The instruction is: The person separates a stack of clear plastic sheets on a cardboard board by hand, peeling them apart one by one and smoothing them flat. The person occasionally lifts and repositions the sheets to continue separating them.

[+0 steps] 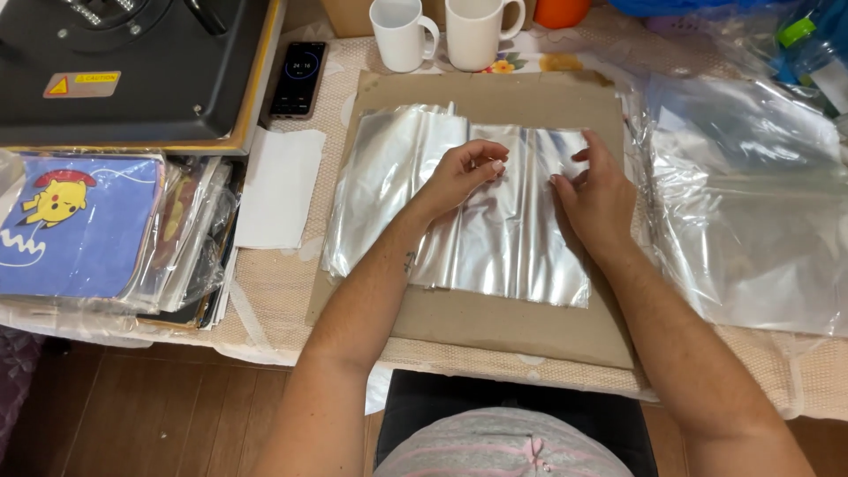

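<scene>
On the middle of the table (291,291), upon a brown cardboard sheet (495,327), a stack of clear shiny plastic bags (495,238) was laid, and both hands were placed on it. The left hand (459,177) was rested on the upper middle part of the stack, its fingers curled inward so that a fold of the film seemed to be pinched in a narrow grip; whether the film was really caught between the fingertips could not be told for sure. The right hand (596,199) was set on the right part of the stack, near its right edge, with the fingers bent and pressed on the film; its grip was also narrow, and it could not be seen whether a sheet was lifted. The long creases of the bags were directed from the far side toward the person, so the stack was lying straight in front of both hands, and the two hands were about equally near to it. To the right, a loose heap of more clear plastic (751,203) was spread beside the cardboard. To the left, a white paper sheet (281,187) and a pile of printed flat items in sleeves (84,225) were kept. Two white mugs (442,34) and a dark phone (299,79) were standing at the far edge, apart from the hands. Some bare cardboard was left free below the stack.
</scene>
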